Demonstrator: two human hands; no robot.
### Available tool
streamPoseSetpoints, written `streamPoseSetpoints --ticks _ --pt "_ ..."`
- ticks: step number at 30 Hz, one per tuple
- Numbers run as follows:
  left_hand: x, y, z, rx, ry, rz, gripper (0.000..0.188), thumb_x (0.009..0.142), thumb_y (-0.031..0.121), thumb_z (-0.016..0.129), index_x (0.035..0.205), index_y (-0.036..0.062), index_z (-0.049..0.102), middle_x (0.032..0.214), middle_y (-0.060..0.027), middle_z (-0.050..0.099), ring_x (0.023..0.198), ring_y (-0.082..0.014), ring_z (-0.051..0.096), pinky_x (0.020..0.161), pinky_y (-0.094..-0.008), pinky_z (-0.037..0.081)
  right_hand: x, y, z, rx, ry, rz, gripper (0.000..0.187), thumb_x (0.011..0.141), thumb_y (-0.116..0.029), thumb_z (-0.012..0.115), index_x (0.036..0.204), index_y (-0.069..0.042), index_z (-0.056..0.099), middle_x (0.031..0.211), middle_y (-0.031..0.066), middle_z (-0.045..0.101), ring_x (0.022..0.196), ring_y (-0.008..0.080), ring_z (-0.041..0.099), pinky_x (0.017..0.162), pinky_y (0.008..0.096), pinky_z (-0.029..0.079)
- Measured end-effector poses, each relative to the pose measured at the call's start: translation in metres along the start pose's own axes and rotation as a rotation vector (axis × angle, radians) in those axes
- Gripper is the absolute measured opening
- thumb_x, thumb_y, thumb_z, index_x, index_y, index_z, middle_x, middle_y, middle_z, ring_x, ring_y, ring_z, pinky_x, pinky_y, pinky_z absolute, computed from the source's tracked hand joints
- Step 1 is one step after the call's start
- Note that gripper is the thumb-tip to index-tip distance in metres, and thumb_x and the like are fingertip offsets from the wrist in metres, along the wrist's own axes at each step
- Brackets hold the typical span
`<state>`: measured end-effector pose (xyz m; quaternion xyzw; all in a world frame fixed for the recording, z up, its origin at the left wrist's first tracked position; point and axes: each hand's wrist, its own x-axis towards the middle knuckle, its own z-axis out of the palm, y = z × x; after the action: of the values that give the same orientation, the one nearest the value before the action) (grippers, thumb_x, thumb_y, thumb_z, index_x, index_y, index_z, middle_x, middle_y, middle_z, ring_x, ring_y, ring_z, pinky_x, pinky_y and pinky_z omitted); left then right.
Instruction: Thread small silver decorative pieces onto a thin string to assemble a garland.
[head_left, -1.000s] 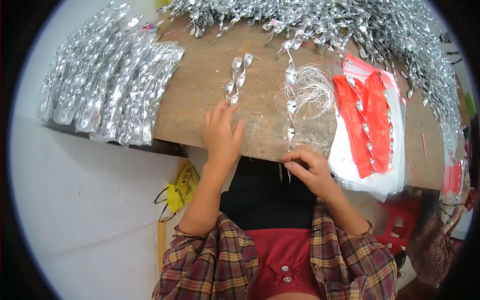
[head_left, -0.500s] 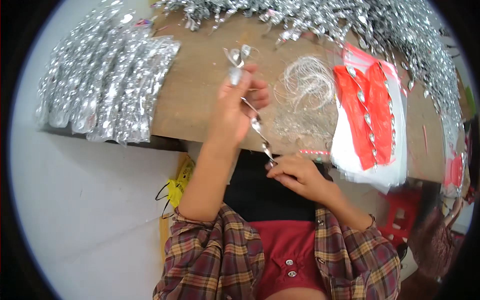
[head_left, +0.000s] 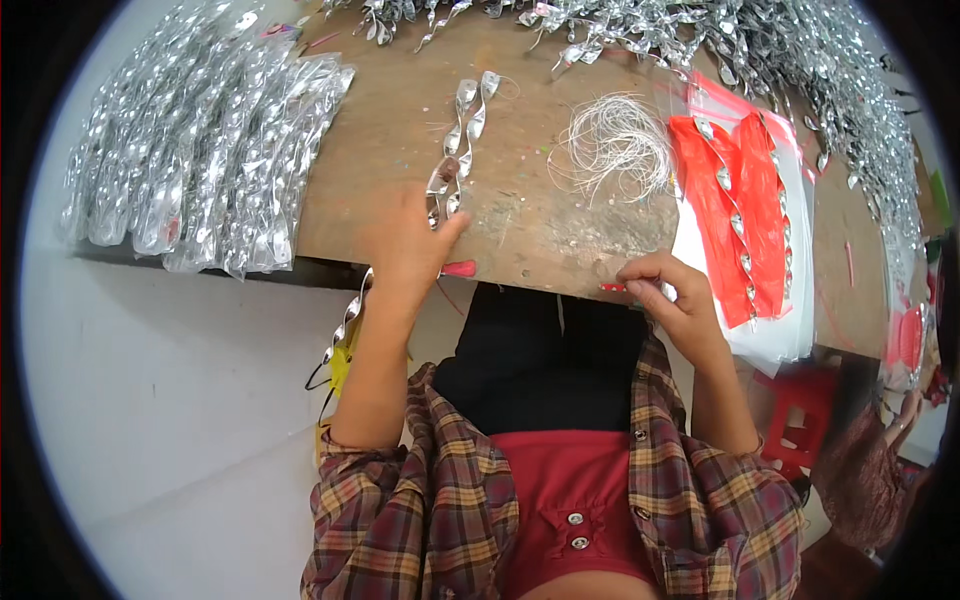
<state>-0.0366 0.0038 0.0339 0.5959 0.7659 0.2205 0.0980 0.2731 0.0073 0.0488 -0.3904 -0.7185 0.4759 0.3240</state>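
Two silver twisted foil strips [head_left: 468, 140] lie side by side on the brown table, their lower ends running under my left hand [head_left: 405, 245]. That hand is smeared by motion; its thumb stands out to the right, but its fingers are unclear. A length of twisted silver strip [head_left: 350, 315] hangs past the table edge beside my left wrist. Near the thumb, a red piece like a small handle [head_left: 459, 268] sits at the edge. At the front edge further right, my right hand [head_left: 680, 305] pinches a narrow red strip with white dots [head_left: 613, 287] between thumb and forefinger.
Clear bags of silver strips [head_left: 210, 150] are stacked at left. White string [head_left: 620, 145] lies coiled mid-table. Right of it, red sheets [head_left: 735, 210] with silver strips rest on white sheets [head_left: 700, 310]. Silver strips are heaped [head_left: 800, 60] along the back. A red stool [head_left: 800, 425] stands below.
The silver strip that both hands held now lies on the table. My left hand has moved left and nearer; my right hand has moved right and now pinches the dotted red strip.
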Motion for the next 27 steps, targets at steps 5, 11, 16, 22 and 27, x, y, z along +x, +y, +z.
streamPoseSetpoints --ticks 5,11,16,22,27 --pt "0.000 -0.011 0.010 0.069 0.069 0.044 0.035 0.078 0.029 0.064 0.099 0.0020 0.056 0.090 -0.0179 0.060 0.083 -0.0366 0.057 0.071 -0.0425 0.044 -0.002 -0.001 0.007 -0.033 -0.011 -0.039 0.010 0.083 -0.004 0.059 0.090 0.000 0.062 0.084 0.0052 0.061 0.077 0.0124 0.056 0.068 0.0242 0.043" --pt "-0.022 -0.034 -0.008 0.109 0.026 -0.087 0.030 0.079 0.026 0.061 0.100 0.0040 0.056 0.091 -0.0179 0.058 0.085 -0.0361 0.057 0.072 -0.0445 0.044 -0.004 0.004 -0.004 -0.052 0.017 0.017 0.010 0.082 -0.005 0.060 0.090 0.000 0.063 0.082 0.0054 0.061 0.076 0.0137 0.056 0.068 0.0248 0.042" --pt "-0.040 -0.072 -0.031 0.229 0.128 -0.071 0.032 0.081 0.027 0.061 0.105 0.0072 0.057 0.094 -0.0161 0.056 0.087 -0.0361 0.056 0.071 -0.0434 0.045 0.015 0.006 -0.028 -0.493 -0.025 -0.226 0.010 0.081 -0.006 0.060 0.090 -0.002 0.063 0.083 0.0084 0.063 0.075 0.0210 0.059 0.071 0.0300 0.044" --pt "-0.034 -0.061 -0.031 0.244 0.087 -0.066 0.036 0.081 0.027 0.061 0.112 0.0086 0.056 0.097 -0.0161 0.055 0.088 -0.0365 0.056 0.074 -0.0432 0.045 0.071 -0.002 -0.042 -0.648 -0.015 -0.334 0.008 0.081 -0.010 0.060 0.087 -0.004 0.062 0.086 0.0091 0.064 0.076 0.0251 0.060 0.069 0.0348 0.044" --pt "-0.044 -0.029 -0.051 0.074 0.113 -0.118 0.042 0.084 0.024 0.058 0.124 0.0104 0.051 0.102 -0.0153 0.056 0.095 -0.0323 0.056 0.081 -0.0398 0.044 0.087 0.014 -0.042 -0.851 0.016 -0.398 0.006 0.081 -0.010 0.060 0.084 -0.006 0.060 0.080 0.0063 0.062 0.073 0.0253 0.059 0.067 0.0352 0.042"
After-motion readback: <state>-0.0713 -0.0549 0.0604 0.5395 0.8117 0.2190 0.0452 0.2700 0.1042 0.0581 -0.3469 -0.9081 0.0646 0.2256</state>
